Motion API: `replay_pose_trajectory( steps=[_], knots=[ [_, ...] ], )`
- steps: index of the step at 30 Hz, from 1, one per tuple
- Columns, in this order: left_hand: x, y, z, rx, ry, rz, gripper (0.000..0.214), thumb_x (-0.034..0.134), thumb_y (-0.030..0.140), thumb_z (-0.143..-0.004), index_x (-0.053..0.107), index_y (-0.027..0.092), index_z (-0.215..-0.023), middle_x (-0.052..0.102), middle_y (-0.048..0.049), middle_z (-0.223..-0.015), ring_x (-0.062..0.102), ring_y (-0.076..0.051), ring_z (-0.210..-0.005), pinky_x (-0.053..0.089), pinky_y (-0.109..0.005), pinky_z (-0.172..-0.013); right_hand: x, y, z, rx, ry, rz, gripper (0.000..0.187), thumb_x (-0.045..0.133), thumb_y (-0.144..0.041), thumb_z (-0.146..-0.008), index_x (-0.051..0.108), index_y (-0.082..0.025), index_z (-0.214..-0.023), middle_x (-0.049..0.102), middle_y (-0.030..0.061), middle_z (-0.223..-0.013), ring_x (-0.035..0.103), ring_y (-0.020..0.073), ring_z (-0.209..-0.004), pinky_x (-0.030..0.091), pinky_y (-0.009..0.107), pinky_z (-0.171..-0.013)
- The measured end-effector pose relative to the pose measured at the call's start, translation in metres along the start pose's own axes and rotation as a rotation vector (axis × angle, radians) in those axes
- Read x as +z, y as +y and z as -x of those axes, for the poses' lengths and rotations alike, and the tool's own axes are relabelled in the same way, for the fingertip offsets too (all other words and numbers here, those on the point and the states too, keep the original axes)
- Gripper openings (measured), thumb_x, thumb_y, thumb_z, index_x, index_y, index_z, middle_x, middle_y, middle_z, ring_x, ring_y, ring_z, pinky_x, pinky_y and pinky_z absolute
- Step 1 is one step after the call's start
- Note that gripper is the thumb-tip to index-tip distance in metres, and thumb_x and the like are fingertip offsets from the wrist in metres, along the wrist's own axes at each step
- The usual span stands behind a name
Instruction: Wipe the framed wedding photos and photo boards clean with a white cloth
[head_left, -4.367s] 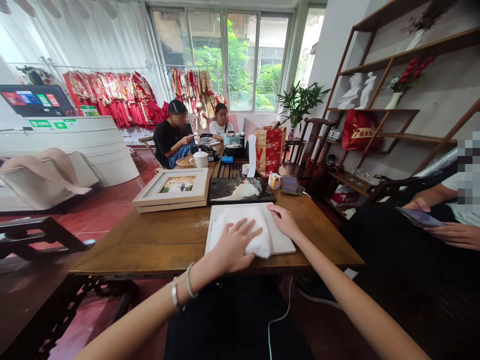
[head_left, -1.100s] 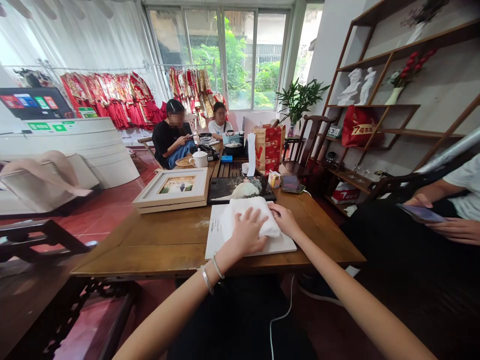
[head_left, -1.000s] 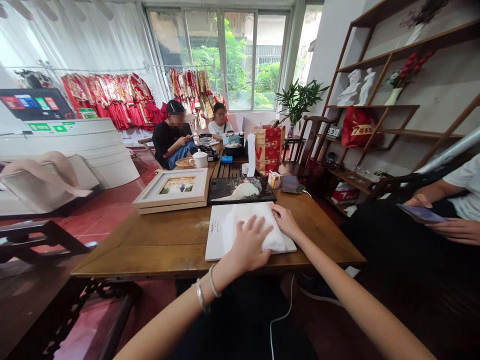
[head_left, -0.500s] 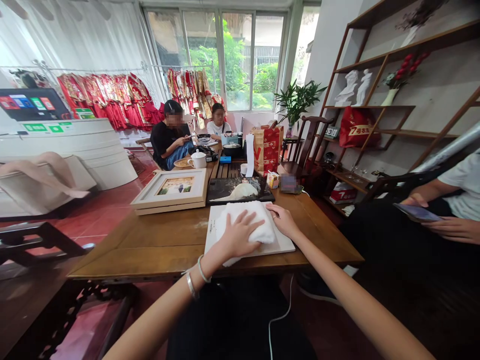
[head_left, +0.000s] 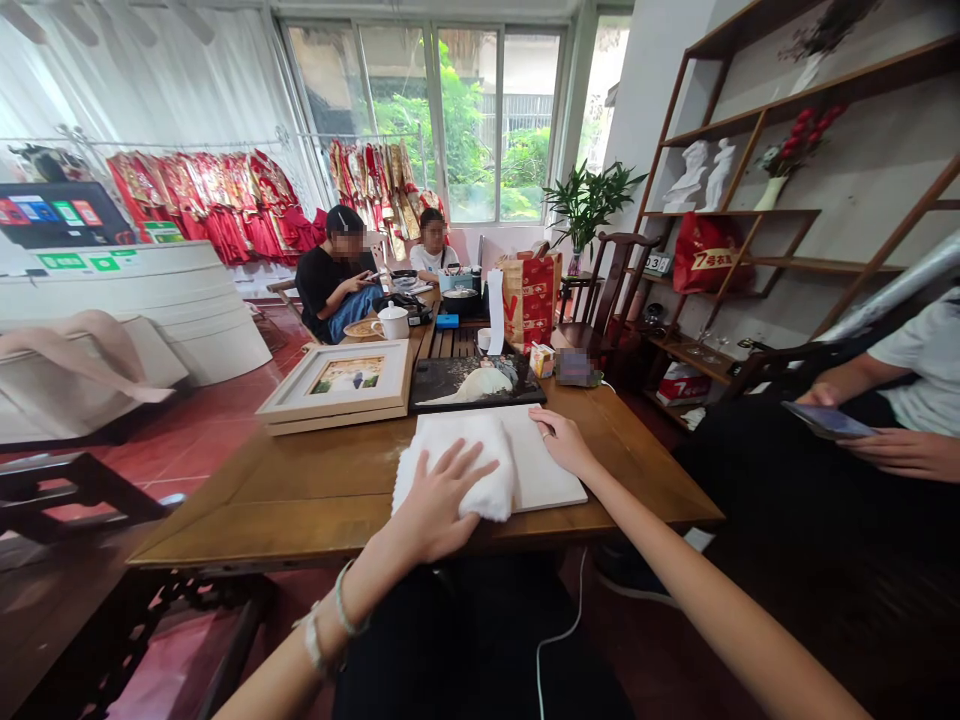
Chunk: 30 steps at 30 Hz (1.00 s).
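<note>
My left hand (head_left: 442, 500) lies spread on a folded white towel (head_left: 466, 452), pressing it flat with the fingers apart. Under the towel is a flat white board (head_left: 540, 468) on the wooden table; the towel covers its left half and hangs past its left side. At the board's right side rests my right hand (head_left: 561, 440), fingers stretched along the edge, touching it without wrapping round it. Just beyond the board is a dark photo panel (head_left: 450, 388) with a pale dress pictured on it. To its left lies a pale wooden picture frame (head_left: 337, 385), on top of another frame.
Farther back on the table (head_left: 315, 500) are a white lidded mug (head_left: 391, 321), a paper bag (head_left: 529, 305), a small box (head_left: 541, 360) and a blue box (head_left: 447, 321). Two people sit at the far end. Another person with a phone (head_left: 829, 420) sits at right.
My left hand has slid the towel to the left and toward me, uncovering the board's right part. My right hand stays at the board's right edge.
</note>
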<state>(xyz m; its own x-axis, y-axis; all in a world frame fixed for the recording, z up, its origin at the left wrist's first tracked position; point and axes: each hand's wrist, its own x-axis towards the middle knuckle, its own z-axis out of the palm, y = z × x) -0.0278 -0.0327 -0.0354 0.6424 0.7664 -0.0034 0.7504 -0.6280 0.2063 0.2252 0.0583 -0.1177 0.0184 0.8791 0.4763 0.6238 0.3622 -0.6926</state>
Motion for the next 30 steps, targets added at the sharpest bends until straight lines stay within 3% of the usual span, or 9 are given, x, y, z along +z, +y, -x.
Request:
replay_pose_trajectory(
  steps=[5,11,14,16,18,21,23,26,30],
  knots=[
    [-0.006,-0.010,0.052,-0.028,-0.067,-0.028,0.079,0.047,0.018,-0.071,0.026,0.039,-0.144,0.014,0.0037,-0.155,0.008,-0.030,-0.142,0.009,-0.065,-0.108,-0.001,-0.003,0.001,0.003,0.002,-0.027,0.036,0.044,-0.007,-0.080,0.071,-0.019,-0.100,0.067,0.0088,-0.116,0.060,0.0207,-0.114,0.041,0.041,-0.105],
    [-0.017,-0.062,0.084,-0.134,-0.048,-0.080,0.075,0.043,0.015,-0.073,0.029,0.034,-0.144,0.021,0.0017,-0.153,0.016,-0.029,-0.141,0.020,-0.058,-0.109,-0.002,-0.004,0.001,-0.009,-0.007,-0.019,0.037,0.043,-0.008,-0.079,0.072,-0.019,-0.100,0.068,0.0084,-0.115,0.060,0.0210,-0.114,0.041,0.041,-0.105],
    [-0.021,-0.086,0.096,-0.280,-0.015,-0.177,0.077,0.041,0.007,-0.067,0.039,0.029,-0.141,0.031,0.0001,-0.150,0.023,-0.027,-0.140,0.024,-0.053,-0.110,-0.003,-0.003,0.001,-0.005,-0.010,-0.021,0.037,0.044,-0.009,-0.079,0.071,-0.020,-0.101,0.068,0.0075,-0.116,0.060,0.0207,-0.114,0.041,0.041,-0.105],
    [-0.019,-0.091,0.100,-0.422,0.037,-0.237,0.079,0.038,0.003,-0.064,0.041,0.024,-0.140,0.037,-0.0040,-0.147,0.027,-0.028,-0.138,0.027,-0.053,-0.109,-0.003,-0.002,0.001,-0.003,-0.013,-0.014,0.037,0.044,-0.009,-0.079,0.071,-0.019,-0.101,0.067,0.0085,-0.116,0.060,0.0210,-0.113,0.041,0.041,-0.105],
    [-0.015,-0.085,0.099,-0.482,0.122,-0.232,0.078,0.036,0.001,-0.064,0.041,0.018,-0.140,0.038,-0.0083,-0.146,0.027,-0.029,-0.138,0.028,-0.054,-0.108,-0.003,-0.002,0.001,-0.003,-0.013,-0.002,0.037,0.044,-0.009,-0.079,0.071,-0.018,-0.101,0.067,0.0090,-0.116,0.061,0.0211,-0.112,0.041,0.042,-0.105],
    [-0.006,-0.061,0.085,-0.323,0.266,-0.091,0.064,0.035,0.006,-0.071,0.047,0.015,-0.133,0.038,-0.0102,-0.146,0.033,-0.026,-0.136,0.031,-0.046,-0.109,-0.003,-0.002,0.001,-0.003,-0.009,0.007,0.036,0.044,-0.009,-0.078,0.071,-0.018,-0.100,0.068,0.0089,-0.115,0.061,0.0211,-0.111,0.041,0.041,-0.104],
    [0.001,-0.044,0.070,-0.256,0.353,0.056,0.051,0.035,0.013,-0.079,0.050,0.016,-0.128,0.049,-0.0112,-0.138,0.047,-0.024,-0.125,0.038,-0.039,-0.104,-0.003,-0.001,0.001,-0.005,-0.009,0.012,0.036,0.043,-0.009,-0.079,0.071,-0.018,-0.101,0.068,0.0092,-0.116,0.061,0.0210,-0.112,0.041,0.041,-0.104],
    [0.010,-0.027,0.047,-0.412,0.438,0.222,0.041,0.038,0.027,-0.086,0.052,0.017,-0.123,0.063,-0.0125,-0.117,0.060,-0.027,-0.107,0.045,-0.040,-0.094,-0.004,0.000,0.001,-0.002,0.001,0.034,0.036,0.045,-0.009,-0.078,0.071,-0.018,-0.100,0.066,0.0093,-0.118,0.059,0.0212,-0.113,0.042,0.041,-0.103],
    [0.015,-0.022,0.028,-0.546,0.464,0.555,0.044,0.057,0.035,-0.080,0.054,0.017,-0.120,0.066,-0.0126,-0.112,0.056,-0.032,-0.113,0.040,-0.044,-0.097,-0.004,0.000,0.002,0.050,0.051,0.121,0.032,0.050,-0.013,-0.077,0.070,-0.018,-0.101,0.067,0.0109,-0.115,0.059,0.0243,-0.111,0.043,0.043,-0.100]
  ],
)
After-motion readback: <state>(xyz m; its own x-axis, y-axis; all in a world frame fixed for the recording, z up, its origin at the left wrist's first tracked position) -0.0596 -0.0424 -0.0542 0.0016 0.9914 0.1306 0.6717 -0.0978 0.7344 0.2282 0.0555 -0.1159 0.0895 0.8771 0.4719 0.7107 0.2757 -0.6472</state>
